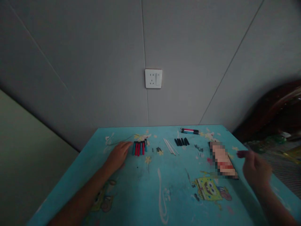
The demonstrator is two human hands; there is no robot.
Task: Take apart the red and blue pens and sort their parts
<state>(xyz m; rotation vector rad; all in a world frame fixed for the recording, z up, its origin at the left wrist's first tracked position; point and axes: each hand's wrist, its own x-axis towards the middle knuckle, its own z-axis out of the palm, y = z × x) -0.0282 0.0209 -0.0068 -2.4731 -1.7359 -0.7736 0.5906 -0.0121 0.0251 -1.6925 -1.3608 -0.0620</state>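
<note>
My left hand point(120, 153) rests on the table at the left end of a row of red and blue pen barrels point(140, 148). Its fingers reach out loosely, their tips beside the leftmost blue barrel; no held thing shows. On the right, my right hand point(256, 169) is raised over the table's edge, slightly blurred, with curled fingers. A small dark-red patch shows at its fingertips; I cannot make out what it is. Nearest to this hand lies a flat dark-edged object with a pixelated face point(223, 161).
Right of the barrels lie small dark parts point(158, 149), thin white refills point(169, 147), black caps or grips point(182, 142) and small springs point(198, 148). Several pens point(189, 131) lie at the back. A light-blue cartoon cloth point(141, 194) covers the table, which meets a wall with a socket point(153, 78).
</note>
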